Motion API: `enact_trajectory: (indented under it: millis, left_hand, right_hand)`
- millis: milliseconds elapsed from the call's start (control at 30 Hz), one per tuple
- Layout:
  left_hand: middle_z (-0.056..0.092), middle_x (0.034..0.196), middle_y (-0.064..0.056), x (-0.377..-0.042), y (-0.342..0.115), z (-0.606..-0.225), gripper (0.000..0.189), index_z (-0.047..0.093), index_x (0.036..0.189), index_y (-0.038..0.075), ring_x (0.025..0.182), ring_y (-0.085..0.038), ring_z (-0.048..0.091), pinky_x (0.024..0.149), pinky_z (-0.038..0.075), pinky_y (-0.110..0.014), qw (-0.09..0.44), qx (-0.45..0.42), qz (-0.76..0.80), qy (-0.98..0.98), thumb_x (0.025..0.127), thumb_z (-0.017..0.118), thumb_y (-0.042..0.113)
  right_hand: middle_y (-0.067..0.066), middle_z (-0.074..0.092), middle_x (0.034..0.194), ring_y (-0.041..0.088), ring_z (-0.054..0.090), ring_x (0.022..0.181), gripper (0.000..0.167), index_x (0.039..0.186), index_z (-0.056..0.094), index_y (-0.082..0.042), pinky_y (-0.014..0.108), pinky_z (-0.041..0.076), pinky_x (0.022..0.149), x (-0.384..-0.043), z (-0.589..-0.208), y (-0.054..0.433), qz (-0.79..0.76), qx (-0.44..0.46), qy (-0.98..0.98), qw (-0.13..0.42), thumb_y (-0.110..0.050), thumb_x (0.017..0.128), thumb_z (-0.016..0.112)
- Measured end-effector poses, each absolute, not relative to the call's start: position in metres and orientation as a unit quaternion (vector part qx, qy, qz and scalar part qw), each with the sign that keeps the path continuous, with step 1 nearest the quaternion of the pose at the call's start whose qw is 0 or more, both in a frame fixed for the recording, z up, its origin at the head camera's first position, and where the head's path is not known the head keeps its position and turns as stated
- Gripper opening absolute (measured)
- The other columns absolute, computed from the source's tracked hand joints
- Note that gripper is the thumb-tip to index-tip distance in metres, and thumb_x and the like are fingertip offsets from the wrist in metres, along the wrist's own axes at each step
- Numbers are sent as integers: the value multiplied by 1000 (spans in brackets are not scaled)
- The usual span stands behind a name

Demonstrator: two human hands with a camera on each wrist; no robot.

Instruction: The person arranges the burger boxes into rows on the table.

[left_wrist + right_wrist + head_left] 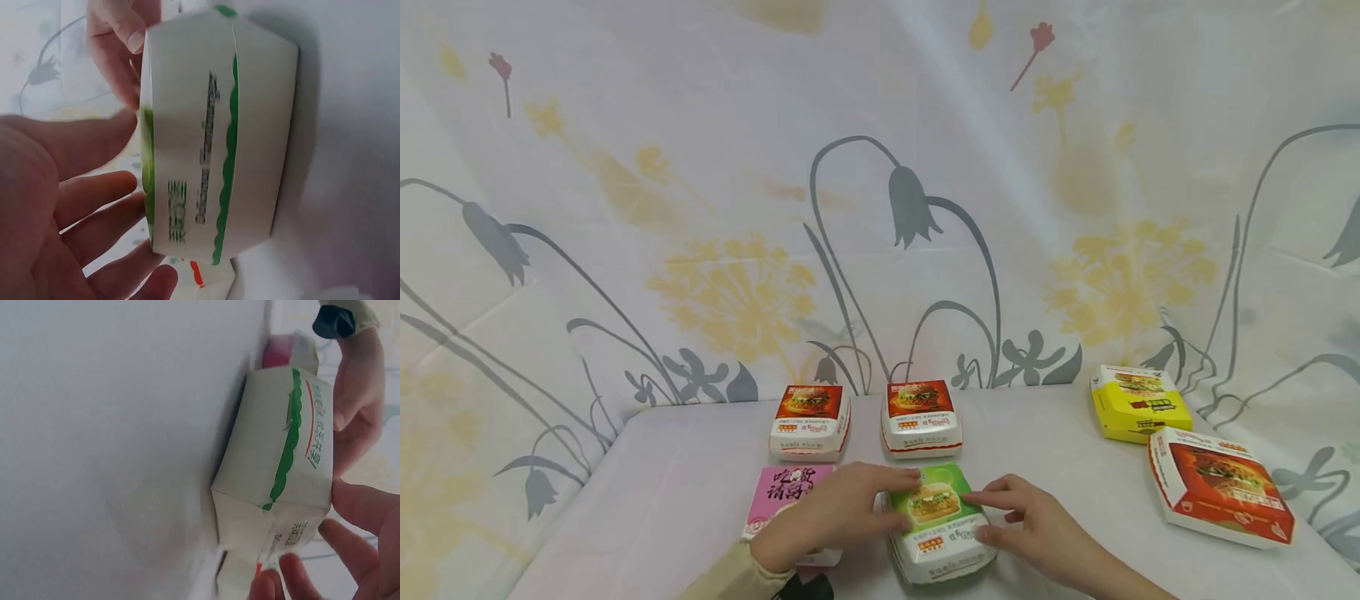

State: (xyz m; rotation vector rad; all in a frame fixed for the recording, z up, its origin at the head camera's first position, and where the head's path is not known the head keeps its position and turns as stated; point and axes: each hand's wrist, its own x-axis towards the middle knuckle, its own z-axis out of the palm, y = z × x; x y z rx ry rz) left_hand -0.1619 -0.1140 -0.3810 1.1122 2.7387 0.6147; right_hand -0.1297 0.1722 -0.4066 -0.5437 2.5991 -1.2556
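Both hands sit at the green burger box (938, 523), which lies on the desk (670, 492) directly in front of the person, nearest of all the boxes. The left hand (835, 515) comes in from the left, crossing over the pink box (784, 500), and lays its straight fingers on the green lid's left edge and top. The right hand (1037, 525) comes in from the right, its fingers stretched out so that the tips meet the lid's right edge and side. Neither hand is curled round the box; from the head view both look spread and flat against it, one on each flank.

The box sits slightly skewed, its longer side running away from the person and a little to the left, so the hands bracket it across its shorter width. From the left wrist view the box's white wall (206, 144) with its green scalloped seam faces the palm, fingers (94, 200) loose beside the lid, not closed on it. The right wrist view shows the opposite corner (281, 469), fingertips (350, 500) just touching the lid edge.

Both hands are about equally near, touching opposite sides. Two red-topped boxes (810, 421) (921, 418) stand just behind; a yellow box (1138, 402) and a larger red box (1221, 486) lie well apart to the right.
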Motion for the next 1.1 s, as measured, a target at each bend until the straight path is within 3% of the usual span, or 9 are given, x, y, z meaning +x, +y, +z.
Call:
enact_trajectory:
  millis: [200,367,500,733,1100]
  left_hand:
    - [44,152,9,-161,-106,-386,69,57,142,22,141,-19,38,110,37,-44,88,384,202,897,84,73,56]
    - [42,154,3,-160,-103,-389,77,56,143,18,145,-25,31,113,33,-45,70,405,203,889,79,77,58]
    - [44,153,3,-159,-102,-391,77,57,141,17,145,-24,32,112,34,-43,50,414,193,888,79,79,56]
    - [48,148,10,-156,-97,-389,66,57,142,19,137,-10,43,107,41,-34,55,460,200,863,83,81,37]
    - [51,146,10,-158,-97,-390,60,61,138,21,133,-8,47,106,41,-32,69,464,200,860,85,80,38]
  right_hand:
    - [18,47,141,39,51,123,60,138,60,-15,52,51,92,-127,-410,168,-453,-187,866,94,-34,85,79]
    - [25,38,149,45,46,127,63,142,55,-11,52,52,92,-127,-414,165,-475,-187,852,113,-33,87,77]
    - [24,38,149,44,46,128,62,142,55,-11,49,53,90,-129,-416,163,-476,-196,850,108,-34,89,76]
    - [24,38,150,45,44,129,61,142,57,-18,52,53,90,-131,-415,157,-478,-190,849,123,-35,87,77]
    - [20,45,148,43,45,131,51,134,63,-17,46,53,91,-134,-408,165,-464,-211,852,117,-31,87,77]
